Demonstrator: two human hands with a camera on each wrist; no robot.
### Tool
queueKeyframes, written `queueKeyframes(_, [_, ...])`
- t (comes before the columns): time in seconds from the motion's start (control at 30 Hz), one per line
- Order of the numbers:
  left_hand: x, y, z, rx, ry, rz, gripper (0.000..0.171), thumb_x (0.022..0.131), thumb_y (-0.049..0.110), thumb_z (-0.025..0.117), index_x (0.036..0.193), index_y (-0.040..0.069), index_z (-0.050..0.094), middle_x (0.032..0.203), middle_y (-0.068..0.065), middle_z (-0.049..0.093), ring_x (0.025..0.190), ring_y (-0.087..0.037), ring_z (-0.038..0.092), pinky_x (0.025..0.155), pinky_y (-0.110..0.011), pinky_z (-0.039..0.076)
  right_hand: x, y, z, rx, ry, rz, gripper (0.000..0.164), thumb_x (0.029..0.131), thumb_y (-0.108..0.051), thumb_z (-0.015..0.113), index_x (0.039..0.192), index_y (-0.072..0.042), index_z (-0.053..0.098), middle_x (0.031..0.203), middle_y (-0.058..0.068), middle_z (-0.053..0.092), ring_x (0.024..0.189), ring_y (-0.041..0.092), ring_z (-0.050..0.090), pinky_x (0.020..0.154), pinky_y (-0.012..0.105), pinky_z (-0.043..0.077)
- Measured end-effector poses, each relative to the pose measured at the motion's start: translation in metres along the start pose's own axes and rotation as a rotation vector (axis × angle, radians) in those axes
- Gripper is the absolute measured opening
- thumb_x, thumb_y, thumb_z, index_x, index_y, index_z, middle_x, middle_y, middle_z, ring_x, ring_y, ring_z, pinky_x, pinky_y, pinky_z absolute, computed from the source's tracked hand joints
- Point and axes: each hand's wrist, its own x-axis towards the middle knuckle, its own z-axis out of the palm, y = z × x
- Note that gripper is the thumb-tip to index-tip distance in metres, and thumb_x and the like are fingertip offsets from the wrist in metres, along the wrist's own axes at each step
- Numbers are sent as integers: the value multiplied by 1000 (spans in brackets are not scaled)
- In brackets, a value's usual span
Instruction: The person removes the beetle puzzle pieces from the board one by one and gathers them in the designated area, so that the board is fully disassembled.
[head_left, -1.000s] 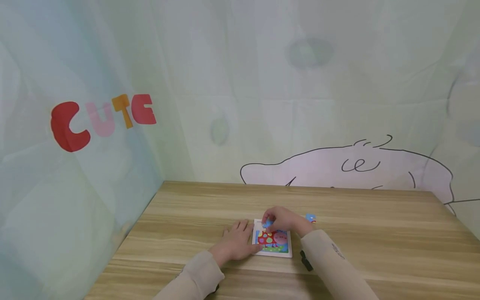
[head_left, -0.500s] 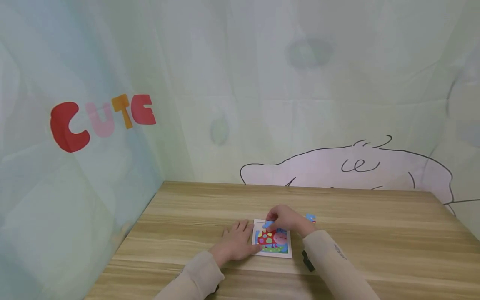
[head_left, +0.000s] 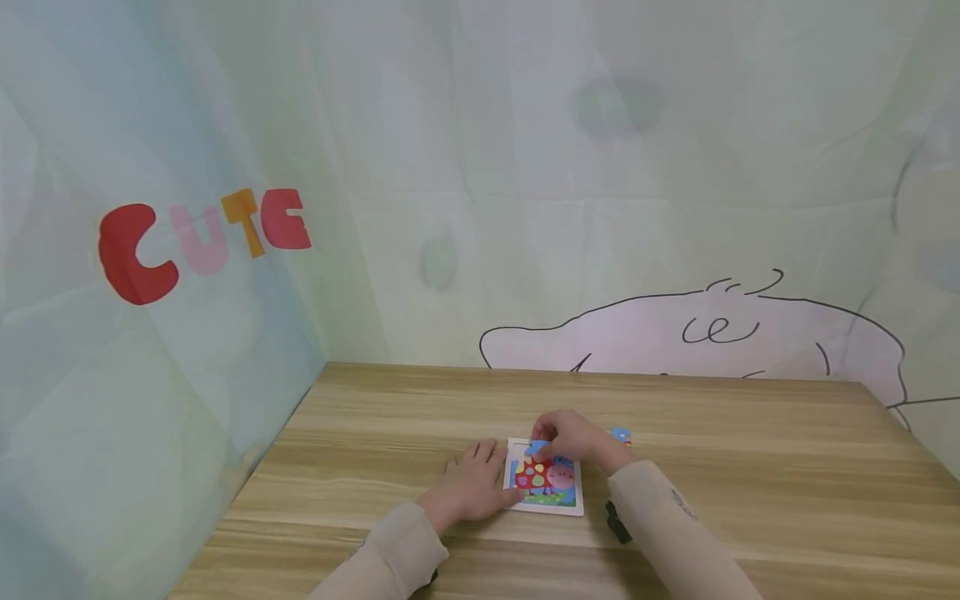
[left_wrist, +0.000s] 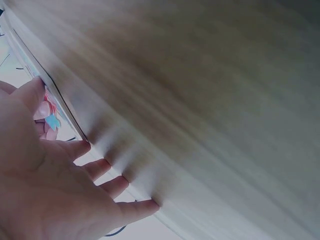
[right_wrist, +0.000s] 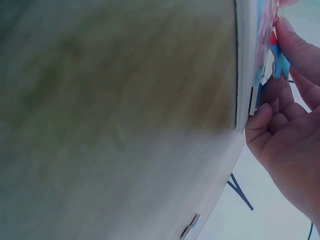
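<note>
A small jigsaw board with a white frame (head_left: pixel 543 510) lies on the wooden table, its picture showing a red, spotted bug with a pink face. My left hand (head_left: pixel 472 490) rests with spread fingers on the table along the board's left side, its thumb over the lower left edge. Over the upper part of the board, my right hand (head_left: pixel 570 437) pinches a blue puzzle piece (head_left: pixel 537 448) between thumb and fingers. In the right wrist view this piece (right_wrist: pixel 281 62) is tilted against the board's face, with some red at one end. The right hand hides the board's upper right corner.
Another blue puzzle piece (head_left: pixel 621 435) lies on the table behind the right wrist, partly hidden by it. The wood-grain table (head_left: pixel 750 467) stretches out on both sides. Printed cloth walls (head_left: pixel 420 167) stand at its back and left edges.
My right hand has shifted slightly right and away from me with the puzzle piece, then nearly stopped. The left hand and the board have stayed in place.
</note>
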Motion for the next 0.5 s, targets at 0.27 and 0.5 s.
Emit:
queueKeyframes(0.27, [-2, 1, -2, -6, -3, 1, 75, 91, 54, 55, 146, 5, 40, 153, -18, 31, 141, -42, 24, 106, -72, 18, -2, -2, -1, -40, -10, -42, 12, 85, -10, 73, 89, -13, 62, 84, -1, 59, 80, 16, 53, 74, 30, 46])
queueKeyframes(0.5, [-1, 2, -2, 5, -2, 2, 75, 92, 54, 54, 146, 5, 39, 153, -18, 31, 141, -42, 24, 106, -71, 20, -1, 5, -5, -26, -12, -40, 13, 84, -10, 74, 94, -15, 67, 87, -1, 61, 83, 17, 54, 78, 34, 47])
